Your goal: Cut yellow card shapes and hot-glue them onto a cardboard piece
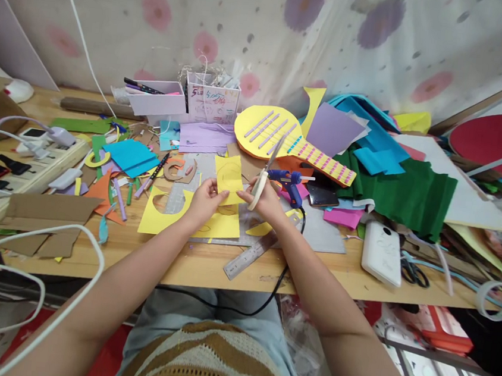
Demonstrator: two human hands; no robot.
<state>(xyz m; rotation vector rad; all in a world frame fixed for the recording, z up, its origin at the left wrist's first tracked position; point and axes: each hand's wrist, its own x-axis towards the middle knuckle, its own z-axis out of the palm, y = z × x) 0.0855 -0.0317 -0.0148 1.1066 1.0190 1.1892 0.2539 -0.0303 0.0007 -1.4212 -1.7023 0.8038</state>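
Observation:
My left hand (209, 199) pinches the left side of a small yellow sheet (229, 174) with curved pencil lines drawn on it. Scissors with cream handles (258, 189) hang in my right hand (266, 203), their blades pointing up and away. The fingertips of that hand also reach the sheet's lower right edge. Below lies a larger yellow sheet (229, 226), next to a yellow piece with a round cutout (148, 220). A blue glue gun (291, 183) lies just right of my right hand. Beneath my right wrist is a metal ruler (243, 260).
A yellow paper guitar (262, 117) with a dotted neck lies behind my hands. Green felt (416, 193), a white power bank (383, 253) and black scissors (415, 272) are on the right. Cardboard (51, 212), a power strip (46, 172) and looping white cables (98, 255) occupy the left.

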